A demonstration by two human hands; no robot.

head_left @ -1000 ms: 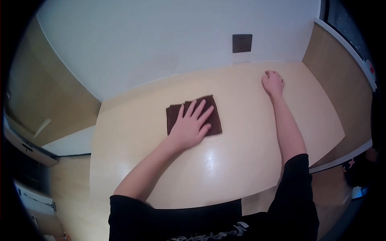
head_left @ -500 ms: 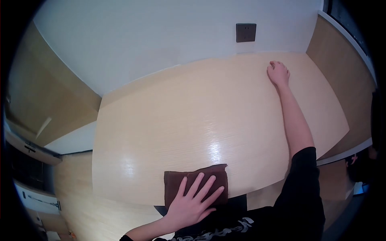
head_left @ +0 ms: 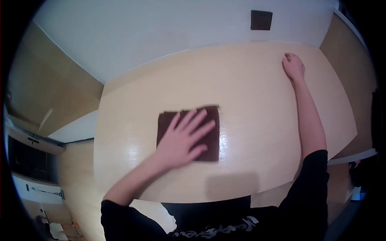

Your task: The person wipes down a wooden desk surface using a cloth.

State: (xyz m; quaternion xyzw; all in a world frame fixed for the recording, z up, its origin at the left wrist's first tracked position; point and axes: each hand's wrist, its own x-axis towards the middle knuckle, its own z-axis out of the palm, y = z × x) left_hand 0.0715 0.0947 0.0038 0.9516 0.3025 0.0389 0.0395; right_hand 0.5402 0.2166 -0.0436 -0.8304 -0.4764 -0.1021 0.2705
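Note:
A folded dark brown cloth (head_left: 211,146) lies flat on the pale wood-grain table (head_left: 253,120), left of the middle. My left hand (head_left: 180,140) presses down on it with fingers stretched and spread, covering much of its lower left part. Far off at the table's back right, my right hand (head_left: 294,66) rests on the surface, its fingers curled into a loose fist. No object shows in it.
A white wall with a dark power socket (head_left: 261,20) rises behind the table. Wooden panels stand at the left (head_left: 60,76) and right (head_left: 343,48). A darker rectangular patch, shadow or damp, marks the tabletop near the front edge.
My left hand and the cloth have moved away from the front edge toward the middle of the table. The view has shifted slightly; my right hand stays at the back right.

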